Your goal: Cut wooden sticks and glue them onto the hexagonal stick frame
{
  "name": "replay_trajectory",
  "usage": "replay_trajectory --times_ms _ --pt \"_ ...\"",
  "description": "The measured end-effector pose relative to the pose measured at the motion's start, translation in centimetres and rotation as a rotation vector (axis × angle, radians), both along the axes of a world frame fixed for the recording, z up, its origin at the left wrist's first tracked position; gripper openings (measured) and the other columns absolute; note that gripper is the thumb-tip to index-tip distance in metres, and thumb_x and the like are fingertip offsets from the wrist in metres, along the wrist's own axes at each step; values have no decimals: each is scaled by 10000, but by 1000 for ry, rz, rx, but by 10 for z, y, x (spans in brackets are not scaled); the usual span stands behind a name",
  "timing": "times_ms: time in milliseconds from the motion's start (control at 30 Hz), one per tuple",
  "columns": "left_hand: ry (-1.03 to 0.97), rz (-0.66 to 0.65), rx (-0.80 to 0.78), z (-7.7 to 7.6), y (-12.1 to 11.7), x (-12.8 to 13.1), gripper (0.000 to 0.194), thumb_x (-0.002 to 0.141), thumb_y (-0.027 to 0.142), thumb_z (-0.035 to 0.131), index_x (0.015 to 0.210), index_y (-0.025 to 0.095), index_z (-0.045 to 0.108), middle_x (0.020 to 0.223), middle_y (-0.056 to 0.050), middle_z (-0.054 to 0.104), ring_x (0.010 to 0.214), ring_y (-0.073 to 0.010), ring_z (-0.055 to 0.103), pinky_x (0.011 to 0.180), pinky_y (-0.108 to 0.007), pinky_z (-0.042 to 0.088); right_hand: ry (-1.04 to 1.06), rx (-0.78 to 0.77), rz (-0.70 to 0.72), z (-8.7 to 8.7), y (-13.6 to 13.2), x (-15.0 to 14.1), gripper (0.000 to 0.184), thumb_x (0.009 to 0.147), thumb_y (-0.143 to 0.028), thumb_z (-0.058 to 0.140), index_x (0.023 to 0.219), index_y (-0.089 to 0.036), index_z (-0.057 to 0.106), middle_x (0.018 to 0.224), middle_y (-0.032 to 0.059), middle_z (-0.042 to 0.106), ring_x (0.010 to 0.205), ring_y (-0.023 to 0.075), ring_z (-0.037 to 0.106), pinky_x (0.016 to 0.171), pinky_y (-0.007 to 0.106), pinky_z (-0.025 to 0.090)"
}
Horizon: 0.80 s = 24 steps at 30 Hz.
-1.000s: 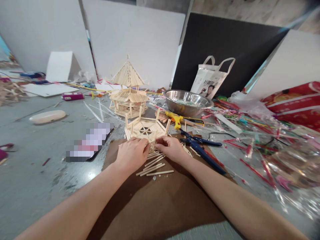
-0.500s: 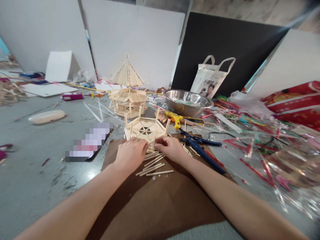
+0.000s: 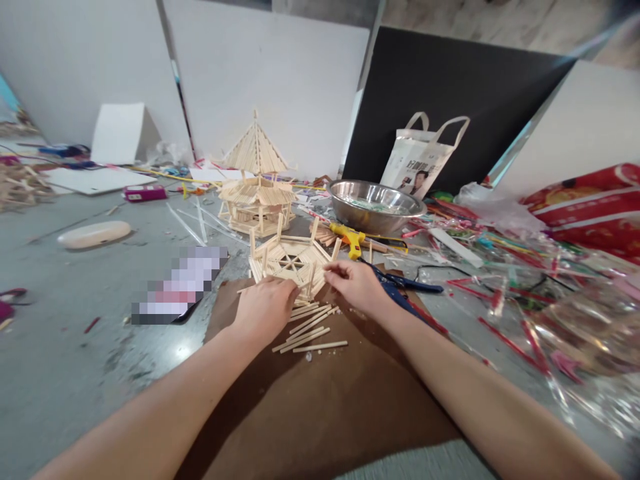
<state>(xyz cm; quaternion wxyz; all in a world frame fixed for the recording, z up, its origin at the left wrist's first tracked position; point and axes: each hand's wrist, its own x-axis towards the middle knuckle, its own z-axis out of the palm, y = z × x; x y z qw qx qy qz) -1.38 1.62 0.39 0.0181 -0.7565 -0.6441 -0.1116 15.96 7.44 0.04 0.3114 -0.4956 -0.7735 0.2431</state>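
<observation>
A six-sided frame of pale wooden sticks [image 3: 295,252], with upright posts at its corners, stands on a brown sheet [image 3: 320,407]. My left hand [image 3: 267,301] is closed against its near left edge, fingers curled over the sticks and fingertips partly hidden. At the near right side, my right hand [image 3: 356,285] has thumb and fingertips pinched together, slightly apart from the nearest post. Whatever that pinch may hold is too small to make out. Several loose sticks [image 3: 320,346] lie on the sheet just in front of the frame.
Behind the frame stands a stick pavilion [image 3: 257,193] with a pointed roof. A yellow glue gun [image 3: 351,240], dark blue pliers [image 3: 413,287] and a metal bowl [image 3: 375,203] lie to the right. On the left are a phone [image 3: 180,287] and a white oval case [image 3: 94,235].
My right hand has shifted right, away from the near post, and now covers more of the pliers. My left hand stays nearly in place on the frame.
</observation>
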Motion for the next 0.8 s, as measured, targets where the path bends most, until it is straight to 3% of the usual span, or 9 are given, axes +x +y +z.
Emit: replay_trajectory --times_ms 100,200,300,367,467,600,800 --pt "8 3 0 0 0 0 340 812 347 268 759 195 567 787 -50 599 756 -174 540 588 -255 376 -29 81 -143 12 20 17 272 737 -325 400 821 -153 593 610 17 610 511 113 549 524 221 418" --pt "7 -17 21 0 0 0 326 812 338 274 746 199 561 786 -37 605 754 -167 540 579 -243 373 -228 203 -366 21 45 29 252 718 -329 420 759 -169 610 710 51 633 674 163 577 630 260 408" --pt "-1 -30 37 0 0 -1 327 814 336 267 736 203 556 776 -31 607 747 -169 540 573 -245 372 -469 87 -485 23 69 33 312 699 -401 432 779 -166 621 840 105 629 829 229 558 699 317 383" --pt "-11 -32 28 1 0 -1 335 816 335 261 738 201 558 772 -35 605 742 -169 539 578 -248 373 -525 -30 -556 19 83 32 398 663 -486 452 780 -147 626 864 139 620 872 262 543 727 351 370" --pt "-23 -24 -7 2 0 0 340 814 329 264 745 196 569 780 -39 600 752 -163 537 591 -242 377 -506 -104 -601 10 99 28 473 606 -542 487 802 -134 624 883 158 612 873 284 544 719 378 372" --pt "-24 -17 -25 2 0 1 331 809 320 273 755 197 576 776 -37 596 770 -160 532 594 -230 377 -416 -153 -646 2 112 27 410 573 -443 559 816 -117 616 876 159 610 844 286 554 678 363 389" --pt "-28 -36 -4 1 0 -1 331 811 314 267 757 200 573 773 -38 598 755 -163 533 585 -235 375 -153 -113 -624 12 107 32 278 599 -318 532 746 -91 596 730 116 613 675 208 577 542 266 413"
